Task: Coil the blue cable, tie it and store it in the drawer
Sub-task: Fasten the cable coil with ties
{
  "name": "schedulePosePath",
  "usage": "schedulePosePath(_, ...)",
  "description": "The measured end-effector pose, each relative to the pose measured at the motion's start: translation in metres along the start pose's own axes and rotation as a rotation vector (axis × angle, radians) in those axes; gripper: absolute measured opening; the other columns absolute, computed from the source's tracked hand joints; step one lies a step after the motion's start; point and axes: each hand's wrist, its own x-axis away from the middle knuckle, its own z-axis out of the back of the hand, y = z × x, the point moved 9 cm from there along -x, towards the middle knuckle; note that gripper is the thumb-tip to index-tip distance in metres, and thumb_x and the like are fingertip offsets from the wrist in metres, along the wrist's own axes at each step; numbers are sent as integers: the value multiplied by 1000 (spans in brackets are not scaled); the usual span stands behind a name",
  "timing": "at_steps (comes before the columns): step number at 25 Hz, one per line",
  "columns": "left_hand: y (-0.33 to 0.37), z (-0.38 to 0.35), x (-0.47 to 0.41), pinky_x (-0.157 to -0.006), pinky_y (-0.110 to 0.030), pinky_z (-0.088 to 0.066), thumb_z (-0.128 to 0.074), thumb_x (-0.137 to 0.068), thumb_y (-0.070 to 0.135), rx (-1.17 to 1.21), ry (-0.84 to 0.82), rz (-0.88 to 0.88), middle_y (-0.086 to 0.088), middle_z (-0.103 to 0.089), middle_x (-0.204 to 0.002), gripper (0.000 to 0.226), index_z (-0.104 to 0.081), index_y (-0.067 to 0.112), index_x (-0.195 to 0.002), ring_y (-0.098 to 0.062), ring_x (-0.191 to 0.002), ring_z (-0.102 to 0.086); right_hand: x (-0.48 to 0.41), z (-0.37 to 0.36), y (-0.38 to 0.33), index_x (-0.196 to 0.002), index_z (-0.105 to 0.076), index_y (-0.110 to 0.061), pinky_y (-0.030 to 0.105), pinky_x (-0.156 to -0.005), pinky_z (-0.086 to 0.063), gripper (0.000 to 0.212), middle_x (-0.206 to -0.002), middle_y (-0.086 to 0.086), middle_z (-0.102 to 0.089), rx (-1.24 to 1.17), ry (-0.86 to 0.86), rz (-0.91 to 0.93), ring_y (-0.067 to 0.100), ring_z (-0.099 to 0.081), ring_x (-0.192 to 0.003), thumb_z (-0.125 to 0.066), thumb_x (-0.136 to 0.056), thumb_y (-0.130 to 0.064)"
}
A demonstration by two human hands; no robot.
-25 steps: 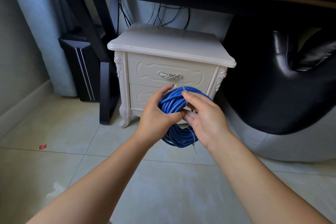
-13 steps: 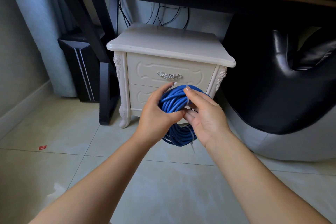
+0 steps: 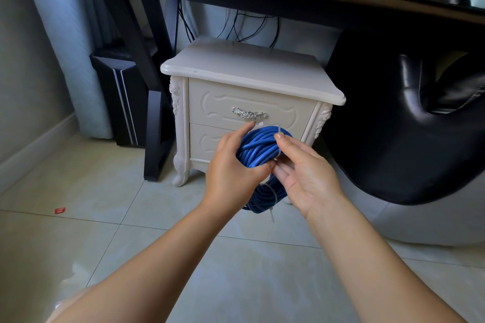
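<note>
- Midair, the coiled blue cable (image 3: 258, 147) hangs in front of the nightstand (image 3: 252, 71), a white tie (image 3: 278, 145) looped over its top and a second tie (image 3: 270, 195) cinched low on it.
- The left hand (image 3: 231, 173) grips the coil's near side. The right hand (image 3: 307, 178) pinches the white tie, and the two hands touch.
- Any slackened grip could let the loops spring apart before the tie locks, or the thin strap could slip from the fingertips.
- The top drawer (image 3: 210, 105) is shut, and both hands are occupied.

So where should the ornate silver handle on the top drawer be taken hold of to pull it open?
Take the ornate silver metal handle at its middle, coming straight from the front, fingers hooked underneath. It lies horizontal on the closed cream top drawer, and its ends appear fixed to the drawer front.
</note>
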Motion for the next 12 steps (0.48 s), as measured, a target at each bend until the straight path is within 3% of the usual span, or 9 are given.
schedulePosePath(2,-1,2,-1,-96,-27,-49,-80,-70,19,-41,-10,-22,21,-54,-117,73,-51,41,-133,7,-111,-53,1,-2,3,-102,-69,-2,35,-80,-61,14,-98,17,-74,41,-51,-49,26,-74,-90,-68,-88,-4)
schedulePosePath(5,0,2,0,-96,-29,-49,-77,-69,14,-38,-37,-40,21,-54,-116,74,-52,40,-133,6,-111,-54,3,-4,3,-97,-69,-3,40,-82,-60,10,-86,13,-75,113,-82,-68,27,-74,-82,-68,-87,-4)
schedulePosePath(8,2,0,1,-95,-31,-51,-76,-68,16,-24,-51,-59,22,-54,-115,74,-53,43,-132,3,-111,-56,4,-4,0,-96,-69,-4,38,-81,-61,10,-78,8,-74,137,-75,-42,26,-74,-78,-69,-86,-4)
schedulePosePath(12,4,0,2,-93,-31,-52,-74,-67,18,-27,-50,-67,23,-54,-113,74,-52,46,-131,2,-110,-57,5,-3,0,-94,-70,-5,35,-76,-61,9,-84,11,-75,152,-63,-20,27,-73,-79,-71,-85,-4)
